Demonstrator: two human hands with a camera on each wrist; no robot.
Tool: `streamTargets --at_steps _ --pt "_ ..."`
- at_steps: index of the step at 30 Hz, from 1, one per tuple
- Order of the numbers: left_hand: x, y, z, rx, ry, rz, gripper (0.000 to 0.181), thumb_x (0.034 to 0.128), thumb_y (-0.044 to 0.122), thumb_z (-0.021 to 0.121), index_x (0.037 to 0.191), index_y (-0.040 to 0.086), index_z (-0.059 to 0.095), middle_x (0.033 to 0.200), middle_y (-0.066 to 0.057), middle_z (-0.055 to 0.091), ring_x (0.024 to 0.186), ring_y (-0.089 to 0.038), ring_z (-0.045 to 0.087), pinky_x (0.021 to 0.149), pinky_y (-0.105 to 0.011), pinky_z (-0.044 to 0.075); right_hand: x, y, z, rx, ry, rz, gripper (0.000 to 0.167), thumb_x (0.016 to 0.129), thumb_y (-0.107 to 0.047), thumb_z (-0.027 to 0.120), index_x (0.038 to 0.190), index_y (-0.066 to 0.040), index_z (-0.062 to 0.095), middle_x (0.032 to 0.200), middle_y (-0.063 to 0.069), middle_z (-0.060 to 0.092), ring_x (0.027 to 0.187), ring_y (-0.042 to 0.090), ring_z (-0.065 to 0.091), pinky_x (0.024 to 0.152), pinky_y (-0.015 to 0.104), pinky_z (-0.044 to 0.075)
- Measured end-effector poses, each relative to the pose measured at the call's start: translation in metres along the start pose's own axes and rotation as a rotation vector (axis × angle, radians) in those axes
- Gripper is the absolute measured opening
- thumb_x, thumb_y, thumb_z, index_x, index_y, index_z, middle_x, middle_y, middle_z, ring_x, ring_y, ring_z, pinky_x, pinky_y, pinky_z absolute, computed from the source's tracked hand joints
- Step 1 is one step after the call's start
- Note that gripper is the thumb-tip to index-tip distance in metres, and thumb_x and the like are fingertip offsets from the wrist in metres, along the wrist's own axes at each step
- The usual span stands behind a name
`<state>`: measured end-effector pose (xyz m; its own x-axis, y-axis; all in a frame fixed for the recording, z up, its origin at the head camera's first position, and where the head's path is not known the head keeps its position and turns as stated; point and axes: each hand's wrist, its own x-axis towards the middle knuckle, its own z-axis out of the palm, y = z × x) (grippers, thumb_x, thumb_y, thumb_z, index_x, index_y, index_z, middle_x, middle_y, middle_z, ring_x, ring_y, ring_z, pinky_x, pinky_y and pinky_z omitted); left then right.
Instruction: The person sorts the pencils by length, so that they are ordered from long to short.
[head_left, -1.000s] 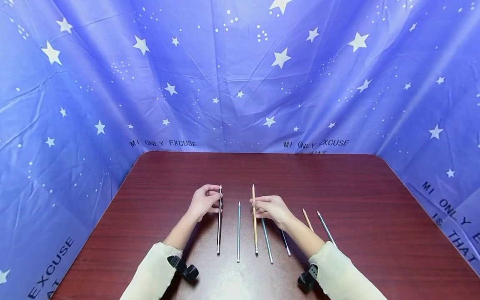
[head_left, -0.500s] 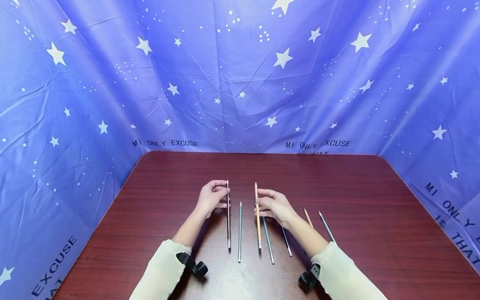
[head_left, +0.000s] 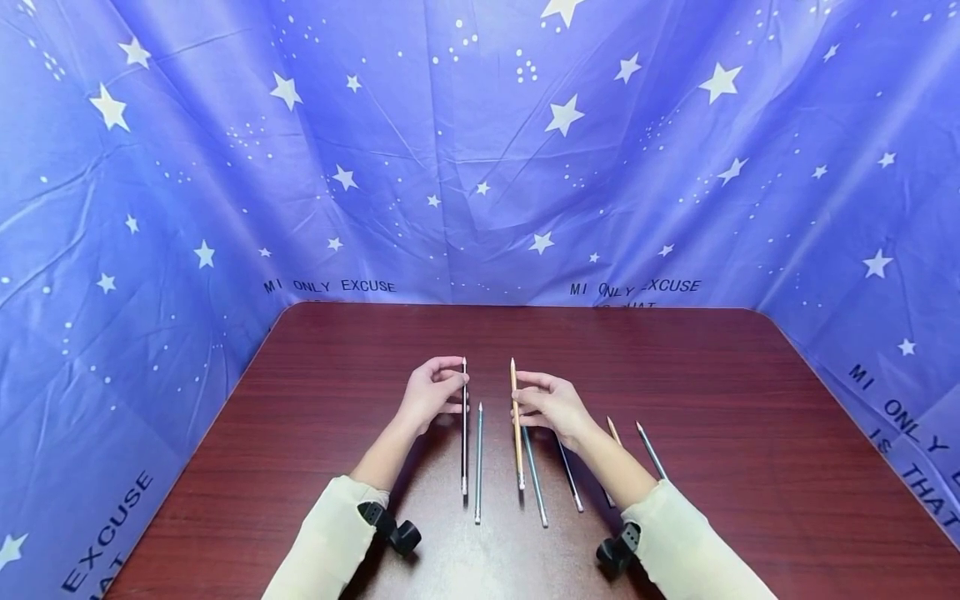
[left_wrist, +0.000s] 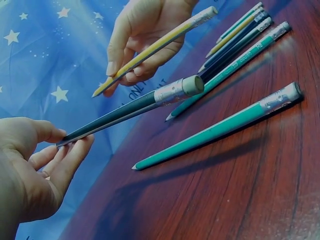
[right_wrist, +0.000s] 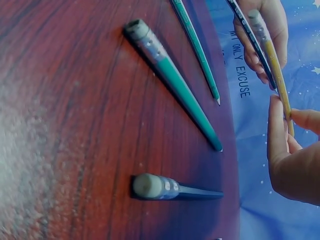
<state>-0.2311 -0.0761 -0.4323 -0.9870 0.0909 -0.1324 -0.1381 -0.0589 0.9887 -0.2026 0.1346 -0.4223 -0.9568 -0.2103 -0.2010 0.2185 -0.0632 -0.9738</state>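
Note:
My left hand (head_left: pixel 433 393) pinches a black pencil (head_left: pixel 465 442) near its sharpened end, the eraser end toward me. Opposite it, my right hand (head_left: pixel 553 408) pinches a yellow pencil (head_left: pixel 517 442) the same way. Both pencils are held above the table, apart from each other, as the left wrist view shows. Between and below them a green pencil (head_left: pixel 478 475) lies on the table. Just right of the yellow one lies another green pencil (head_left: pixel 536 483), then a dark pencil (right_wrist: pixel 195 192), partly behind my right hand in the head view.
Under my right forearm, a second yellow pencil (head_left: pixel 613 429) and one more green pencil (head_left: pixel 650 450) lie partly hidden. The dark red wooden table (head_left: pixel 360 333) meets a blue star-printed cloth (head_left: pixel 480 125) at its back and sides.
My left hand has moved right and away from me with the black pencil, closer to the yellow one. The right hand has shifted slightly away from me with its pencil.

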Motion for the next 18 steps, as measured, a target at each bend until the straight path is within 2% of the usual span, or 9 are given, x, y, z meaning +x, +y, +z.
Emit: streamTargets --at_steps 7,18 --pt "0.005 0.002 0.001 0.004 -0.004 0.018 0.043 0.0845 0.003 0.064 0.125 -0.001 0.053 0.087 -0.002 0.064 0.063 -0.009 0.062 0.055 -0.031 0.061 0.002 0.0 0.002 -0.023 0.01 -0.012 0.05 0.086 -0.002 0.058 0.133 0.006 0.044 0.085 0.005 0.066 0.064 0.011 0.066 0.065 0.028 0.061" --pt "0.02 0.012 0.0 0.039 0.042 0.037 0.037 0.0829 0.004 0.066 0.119 0.004 0.059 0.083 -0.001 0.065 0.062 -0.01 0.062 0.054 -0.029 0.06 0.007 -0.003 0.002 -0.017 0.044 -0.019 0.049 0.085 -0.001 0.059 0.132 0.005 0.046 0.083 0.005 0.067 0.06 0.01 0.064 0.061 0.026 0.061"
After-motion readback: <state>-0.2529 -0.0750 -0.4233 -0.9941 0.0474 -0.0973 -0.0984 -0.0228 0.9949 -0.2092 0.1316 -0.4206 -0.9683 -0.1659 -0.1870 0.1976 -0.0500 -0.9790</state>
